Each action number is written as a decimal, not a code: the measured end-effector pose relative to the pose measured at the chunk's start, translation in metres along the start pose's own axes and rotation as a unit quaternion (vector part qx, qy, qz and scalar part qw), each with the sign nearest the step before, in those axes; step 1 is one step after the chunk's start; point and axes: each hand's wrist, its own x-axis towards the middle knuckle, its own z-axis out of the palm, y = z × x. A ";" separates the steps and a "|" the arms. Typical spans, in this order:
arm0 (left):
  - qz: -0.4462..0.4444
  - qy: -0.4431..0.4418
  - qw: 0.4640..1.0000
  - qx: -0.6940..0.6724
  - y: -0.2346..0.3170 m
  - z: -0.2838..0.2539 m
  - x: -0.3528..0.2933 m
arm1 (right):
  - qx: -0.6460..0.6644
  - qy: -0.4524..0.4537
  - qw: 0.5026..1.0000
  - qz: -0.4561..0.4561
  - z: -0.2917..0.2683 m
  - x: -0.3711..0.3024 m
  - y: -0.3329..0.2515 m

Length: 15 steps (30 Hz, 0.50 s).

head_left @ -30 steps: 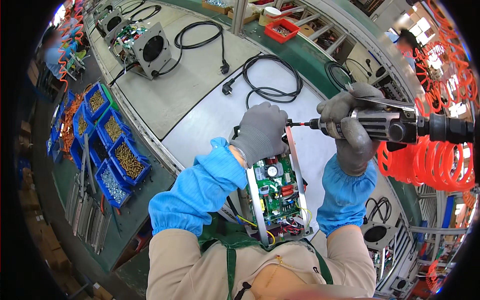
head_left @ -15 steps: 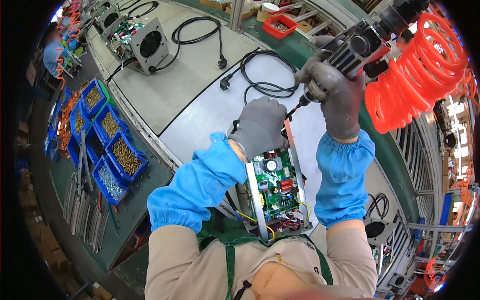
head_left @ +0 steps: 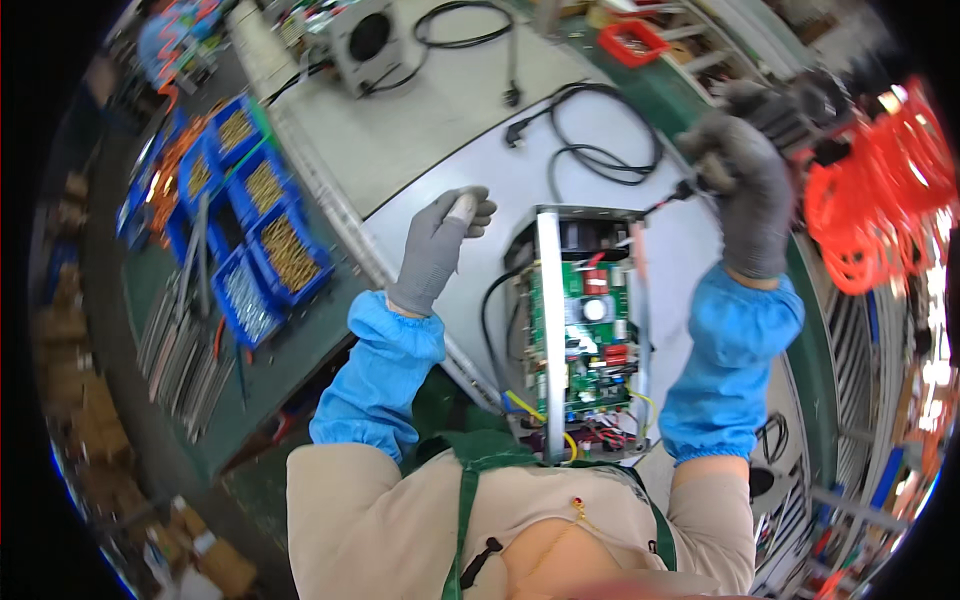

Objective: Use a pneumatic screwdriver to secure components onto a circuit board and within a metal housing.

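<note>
A metal-framed device (head_left: 548, 330) with a green circuit board (head_left: 596, 345) stands on the pale bench right before me. To its left my left hand (head_left: 440, 245), in a grey glove, is raised clear of the frame. Its thumb presses against curled fingers; anything pinched there is hidden. My right hand (head_left: 750, 195), gloved too, is wrapped round a power screwdriver (head_left: 805, 115), partly blurred. The bit (head_left: 660, 203) points left, close to the device's far right corner; whether it touches cannot be made out.
Blue bins (head_left: 290, 258) of screws stand at the left, beside metal strips (head_left: 180, 350). A black power cord (head_left: 610, 150) lies coiled beyond the device. Another unit (head_left: 365, 45) sits farther back. A red coiled hose (head_left: 870, 200) hangs at the right, and a red tray (head_left: 632, 42) stands behind.
My left hand has come off the device's far end and moved left. The screwdriver's bit has drawn back rightward in my right hand. The whole view has shifted.
</note>
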 end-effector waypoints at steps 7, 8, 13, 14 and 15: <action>-0.115 0.175 0.955 0.209 -0.074 -0.107 -0.115 | 0.039 -0.075 0.996 -0.031 -0.004 0.002 0.014; -0.068 0.278 0.922 0.261 -0.080 -0.121 -0.126 | 0.000 -0.109 0.993 -0.054 -0.006 0.004 0.012; 0.054 0.412 0.806 0.421 -0.099 -0.169 -0.134 | -0.110 -0.102 0.965 -0.217 -0.024 0.008 -0.012; 0.022 0.387 0.800 0.458 -0.100 -0.175 -0.131 | -0.266 -0.150 0.885 -0.350 -0.026 0.008 -0.014; -0.006 0.354 0.799 0.486 -0.101 -0.178 -0.128 | -0.239 -0.145 0.911 -0.304 -0.029 0.006 -0.016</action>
